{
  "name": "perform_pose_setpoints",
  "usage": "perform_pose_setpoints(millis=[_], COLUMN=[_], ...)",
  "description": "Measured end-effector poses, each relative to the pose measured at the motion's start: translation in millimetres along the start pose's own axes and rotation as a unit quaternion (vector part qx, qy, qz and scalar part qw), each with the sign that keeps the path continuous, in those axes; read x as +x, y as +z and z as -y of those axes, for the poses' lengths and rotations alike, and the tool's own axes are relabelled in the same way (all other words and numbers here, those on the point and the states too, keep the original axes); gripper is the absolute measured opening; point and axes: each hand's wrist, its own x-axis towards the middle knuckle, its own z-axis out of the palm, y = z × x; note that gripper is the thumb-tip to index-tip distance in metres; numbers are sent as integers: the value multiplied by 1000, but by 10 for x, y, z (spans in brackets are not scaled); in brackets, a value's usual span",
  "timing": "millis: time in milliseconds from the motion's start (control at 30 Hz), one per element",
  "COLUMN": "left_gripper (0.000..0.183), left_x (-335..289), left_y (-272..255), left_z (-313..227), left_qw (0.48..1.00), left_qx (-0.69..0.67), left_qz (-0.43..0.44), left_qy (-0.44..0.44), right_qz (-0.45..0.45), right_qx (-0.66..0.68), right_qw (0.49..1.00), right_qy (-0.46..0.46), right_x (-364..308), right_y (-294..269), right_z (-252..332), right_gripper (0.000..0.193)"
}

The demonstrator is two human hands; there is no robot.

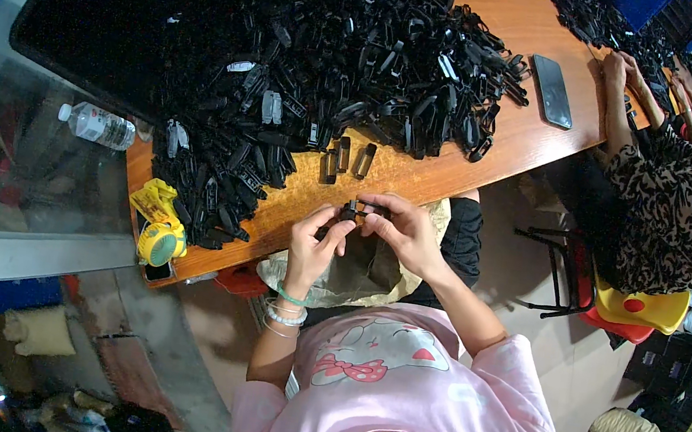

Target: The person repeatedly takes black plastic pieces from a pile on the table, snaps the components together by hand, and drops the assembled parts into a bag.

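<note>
Here, the left hand [317,247] and right hand [409,235] pinch a black part [352,209] between narrowed fingertips, beside the table [289,219]. On it, 3 loose pieces [343,154] lie near the heap [323,56].

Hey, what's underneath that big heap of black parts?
The wooden table shows along the near edge of the heap; anything deeper beneath is covered from view.
</note>
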Motion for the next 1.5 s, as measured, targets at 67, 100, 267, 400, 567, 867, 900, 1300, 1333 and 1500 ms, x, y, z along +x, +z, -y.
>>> perform_pose_setpoints(millis=[67, 100, 267, 400, 567, 867, 900, 1300, 1333, 1500], left_gripper=[19, 19, 21, 22, 22, 22, 21, 25, 21, 35], left_x=[-23, -34, -42, -52, -11, -37, -55, -36, 24, 559], left_y=[-3, -6, 30, 55, -14, 223, 216, 111, 152, -378], left_z=[-27, -43, -122, -161, -289, -216, -218, -119, -247, -185], left_qw=[1000, 999, 994, 989, 951, 982, 993, 967, 965, 971], left_qx=[7, 14, 61, 105, 208, 136, 63, -249, -247, 142], left_qz=[-8, -16, -38, -45, -30, -62, -72, 1, -45, -170], left_qy=[16, 31, 78, 91, 226, 117, 74, -43, -75, 90], right_qz=[-16, -6, 17, 4, 54, -30, -31, -15, -13, -100], right_qx=[-68, -161, -269, -255, -349, -357, -329, -16, -21, -336], right_qw=[997, 983, 949, 951, 909, 901, 920, 997, 997, 925], right_qy=[-29, -89, -162, -174, -221, -246, -212, -68, -68, -148], right_x=[-24, -32, -79, -124, -129, -100, -97, -1, 48, 294], right_y=[37, 44, 40, 48, -41, 97, 111, 15, 26, -64], right_z=[7, 17, 24, -36, 15, 64, 103, -84, -128, -169], right_gripper=[33, 32, 34, 35, 42, 46, 44, 18, 20, 23])
